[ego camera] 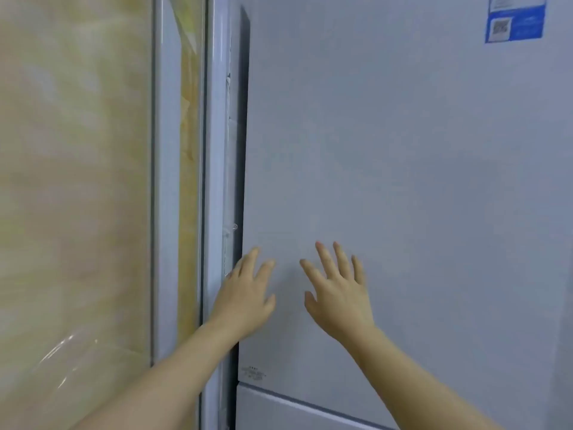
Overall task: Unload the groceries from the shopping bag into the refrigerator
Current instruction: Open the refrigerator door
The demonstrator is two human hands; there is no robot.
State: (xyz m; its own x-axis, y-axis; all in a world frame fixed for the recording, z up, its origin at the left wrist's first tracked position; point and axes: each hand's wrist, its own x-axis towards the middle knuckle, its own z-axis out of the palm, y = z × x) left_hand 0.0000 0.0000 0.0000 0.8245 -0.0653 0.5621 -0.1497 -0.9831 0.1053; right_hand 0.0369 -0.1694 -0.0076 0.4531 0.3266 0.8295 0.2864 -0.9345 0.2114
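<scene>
Head cam: staring straight at the refrigerator, pale front filling the middle and right of the frame, with a blue sticker way up in the top right corner. Low in the centre, left hand right at the door's left edge, fingers straight and spread, gripping nothing. Right hand just beside it, same deal, splayed and loose. Can't tell if actually touching the door. Yellowish marble wall over on the left.
</scene>
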